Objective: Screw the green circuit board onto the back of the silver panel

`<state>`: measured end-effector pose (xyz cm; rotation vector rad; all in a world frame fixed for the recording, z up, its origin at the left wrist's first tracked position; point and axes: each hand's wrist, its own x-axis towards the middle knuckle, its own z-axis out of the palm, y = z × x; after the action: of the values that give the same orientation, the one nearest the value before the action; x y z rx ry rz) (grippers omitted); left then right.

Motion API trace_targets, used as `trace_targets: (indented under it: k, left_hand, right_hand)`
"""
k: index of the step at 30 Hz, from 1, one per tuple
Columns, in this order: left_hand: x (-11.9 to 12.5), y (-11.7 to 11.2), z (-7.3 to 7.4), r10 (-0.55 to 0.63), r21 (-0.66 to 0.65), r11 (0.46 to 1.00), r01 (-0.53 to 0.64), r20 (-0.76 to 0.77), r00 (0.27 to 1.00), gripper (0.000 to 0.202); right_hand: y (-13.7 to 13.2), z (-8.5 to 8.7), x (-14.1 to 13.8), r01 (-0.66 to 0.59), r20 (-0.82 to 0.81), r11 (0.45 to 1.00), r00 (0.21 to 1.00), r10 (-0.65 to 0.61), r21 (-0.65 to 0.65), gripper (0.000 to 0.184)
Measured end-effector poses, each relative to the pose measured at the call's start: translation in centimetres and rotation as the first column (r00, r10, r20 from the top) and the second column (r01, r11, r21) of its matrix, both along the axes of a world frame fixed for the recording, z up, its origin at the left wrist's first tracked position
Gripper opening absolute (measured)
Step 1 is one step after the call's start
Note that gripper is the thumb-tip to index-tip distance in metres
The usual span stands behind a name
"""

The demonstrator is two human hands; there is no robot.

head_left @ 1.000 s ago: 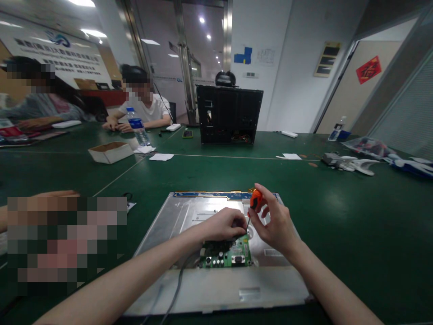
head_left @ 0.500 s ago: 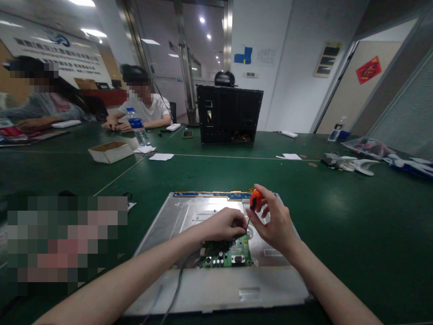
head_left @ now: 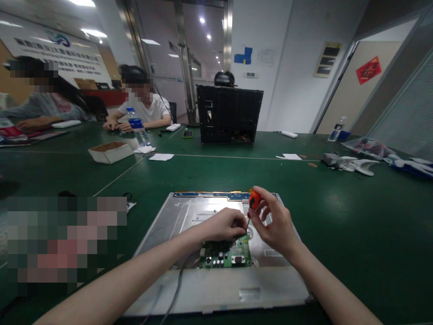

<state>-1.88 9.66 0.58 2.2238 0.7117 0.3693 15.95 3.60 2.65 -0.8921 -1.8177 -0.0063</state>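
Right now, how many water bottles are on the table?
2. The left bottle stands far back on the left, by the open cardboard box. The right bottle stands far right, near the doorway. More could hide behind the black computer case.

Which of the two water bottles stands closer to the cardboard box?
The blue-labelled bottle on the left, right behind the cardboard box; the other bottle stands far right, by the doorway.

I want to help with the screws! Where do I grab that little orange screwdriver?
Take the orange screwdriver by its fat orange handle at the top, coming from the right and above, probably with fingertips. It stands almost upright, thin shaft pointing down at the green circuit board, so the handle is the only wide part. The right hand pinches it there.
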Motion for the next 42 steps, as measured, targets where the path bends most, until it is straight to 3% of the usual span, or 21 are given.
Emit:
trace_targets:
  k: [14,24,32,42]
  left_hand:
    - [-0.03,-0.14,0.32,-0.005,-0.014,1.0,0.005,0.011,1.0,0.006]
    - [-0.02,-0.12,0.31,0.006,-0.01,1.0,-0.007,-0.008,1.0,0.005]
    - [-0.11,-0.04,0.35,-0.003,-0.004,1.0,0.002,-0.013,1.0,0.008]
    - [-0.22,-0.06,0.32,-0.025,0.039,0.999,0.026,-0.003,1.0,0.01]
  right_hand:
    - [-0.16,0.07,-0.03,0.055,0.029,0.998,0.998,-0.056,0.037,0.057]
    - [0.23,0.31,0.19,0.105,0.029,0.992,0.994,-0.107,0.064,0.046]
    - [-0.01,0.17,0.17,0.15,0.028,0.988,0.988,-0.151,0.031,0.055]
    - [0.14,0.44,0.29,0.114,0.094,0.991,0.988,-0.121,0.07,0.053]
